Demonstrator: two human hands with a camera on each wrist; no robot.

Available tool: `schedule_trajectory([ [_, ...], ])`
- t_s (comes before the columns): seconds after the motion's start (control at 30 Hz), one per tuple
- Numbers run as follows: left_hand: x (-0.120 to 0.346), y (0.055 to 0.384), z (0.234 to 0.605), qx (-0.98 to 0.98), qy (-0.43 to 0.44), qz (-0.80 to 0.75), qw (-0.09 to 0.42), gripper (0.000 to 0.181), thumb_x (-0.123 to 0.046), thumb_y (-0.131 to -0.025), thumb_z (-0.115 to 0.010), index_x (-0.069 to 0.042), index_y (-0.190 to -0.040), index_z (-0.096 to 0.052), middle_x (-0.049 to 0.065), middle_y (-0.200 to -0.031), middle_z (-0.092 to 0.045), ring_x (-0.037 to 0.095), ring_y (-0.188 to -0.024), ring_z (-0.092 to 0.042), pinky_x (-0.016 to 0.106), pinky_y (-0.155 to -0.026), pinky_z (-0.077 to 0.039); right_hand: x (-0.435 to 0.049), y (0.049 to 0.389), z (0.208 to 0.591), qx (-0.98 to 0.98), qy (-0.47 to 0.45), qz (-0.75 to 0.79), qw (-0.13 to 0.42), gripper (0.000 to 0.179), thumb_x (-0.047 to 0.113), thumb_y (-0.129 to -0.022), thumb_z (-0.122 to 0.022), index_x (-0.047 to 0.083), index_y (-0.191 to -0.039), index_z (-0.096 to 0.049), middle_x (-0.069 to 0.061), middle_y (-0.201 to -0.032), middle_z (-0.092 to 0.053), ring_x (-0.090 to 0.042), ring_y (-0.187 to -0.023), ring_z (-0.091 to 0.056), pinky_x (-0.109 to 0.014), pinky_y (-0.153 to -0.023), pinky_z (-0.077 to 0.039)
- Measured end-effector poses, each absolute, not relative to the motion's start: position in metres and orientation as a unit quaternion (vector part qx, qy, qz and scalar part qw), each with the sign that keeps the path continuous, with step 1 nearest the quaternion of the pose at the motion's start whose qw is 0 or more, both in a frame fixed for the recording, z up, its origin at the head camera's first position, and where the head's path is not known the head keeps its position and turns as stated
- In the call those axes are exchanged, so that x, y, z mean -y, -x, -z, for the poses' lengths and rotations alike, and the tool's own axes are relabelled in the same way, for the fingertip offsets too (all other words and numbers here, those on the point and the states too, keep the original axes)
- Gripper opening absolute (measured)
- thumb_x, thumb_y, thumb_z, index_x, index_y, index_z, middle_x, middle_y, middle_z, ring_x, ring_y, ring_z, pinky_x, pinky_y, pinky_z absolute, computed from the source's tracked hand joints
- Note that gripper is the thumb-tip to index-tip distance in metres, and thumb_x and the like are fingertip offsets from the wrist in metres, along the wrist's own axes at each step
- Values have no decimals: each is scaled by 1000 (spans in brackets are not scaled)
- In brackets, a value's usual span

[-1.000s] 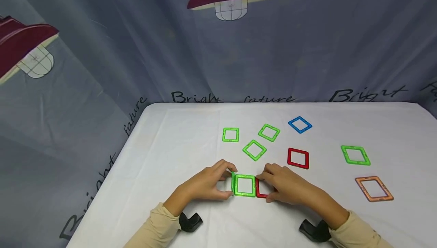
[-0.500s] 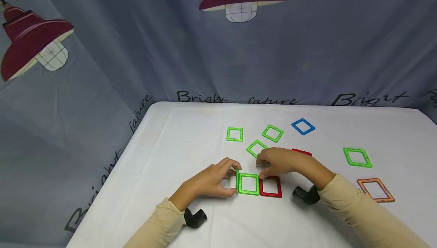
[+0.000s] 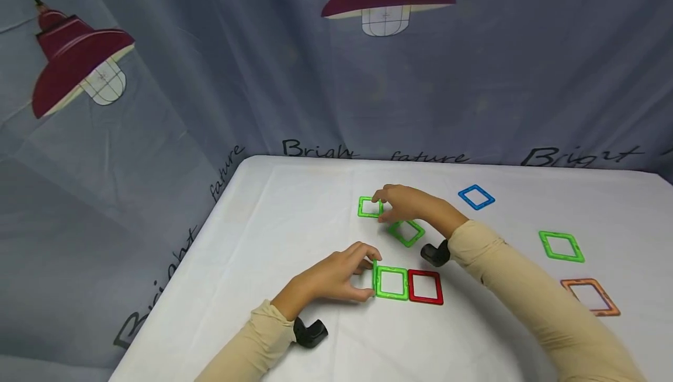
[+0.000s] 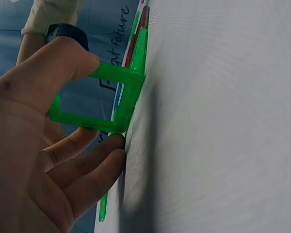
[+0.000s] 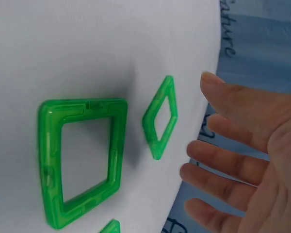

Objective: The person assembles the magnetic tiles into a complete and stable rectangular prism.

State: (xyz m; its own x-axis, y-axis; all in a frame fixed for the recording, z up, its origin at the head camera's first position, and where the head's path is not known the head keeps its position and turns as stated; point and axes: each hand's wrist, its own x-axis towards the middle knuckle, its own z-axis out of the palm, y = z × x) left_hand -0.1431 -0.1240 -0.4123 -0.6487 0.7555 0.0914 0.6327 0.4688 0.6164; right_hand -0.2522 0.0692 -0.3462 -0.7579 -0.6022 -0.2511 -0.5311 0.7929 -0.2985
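Observation:
My left hand (image 3: 336,277) pinches an upright green square magnetic tile (image 4: 87,121) between thumb and fingers. Its lower edge meets a flat green tile (image 3: 391,297), and a red tile (image 3: 425,301) lies against that one's right side. Farther back, my right hand (image 3: 405,202) hovers with spread fingers, holding nothing in the right wrist view. It is nearest to a flat green tile (image 3: 369,215) at the far left; whether it touches cannot be told. Another green tile (image 3: 415,238) lies partly below that hand. My right hand and sleeve cover other tiles.
At the back lies a blue tile (image 3: 467,189). To the right are a green tile (image 3: 565,258) and an orange tile (image 3: 607,296). The white table (image 3: 294,212) ends at a grey curtain (image 3: 263,78). Black wrist cameras (image 3: 310,333) sit on the wrists.
My right hand has let go of the red tile, now flat beside the green one, and moved back and left towards the far tiles. My left hand keeps hold of the upright tile.

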Motion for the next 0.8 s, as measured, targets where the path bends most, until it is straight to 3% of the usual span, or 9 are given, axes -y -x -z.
schedule_trajectory([
  [0.3, 120, 144, 410, -853, -414, -302, 97, 54, -20, -78, -70, -13, -120, -37, 1, -121, -46, 4, -107, -56, 10, -86, -43, -60, 275, 363, -949, 259, 90, 155, 56, 28, -82, -68, 9, -130, -48, -18, -127, -46, -32, -116, -50, -47, -95, -43],
  [0.8, 123, 144, 411, -857, -408, -299, 96, 54, -21, -78, -70, -13, -120, -38, 1, -121, -46, 4, -106, -57, 8, -85, -43, -44, 278, 376, -950, 274, 45, 141, 61, 26, -77, -73, 7, -129, -48, -16, -126, -48, -31, -115, -50, -46, -95, -43],
])
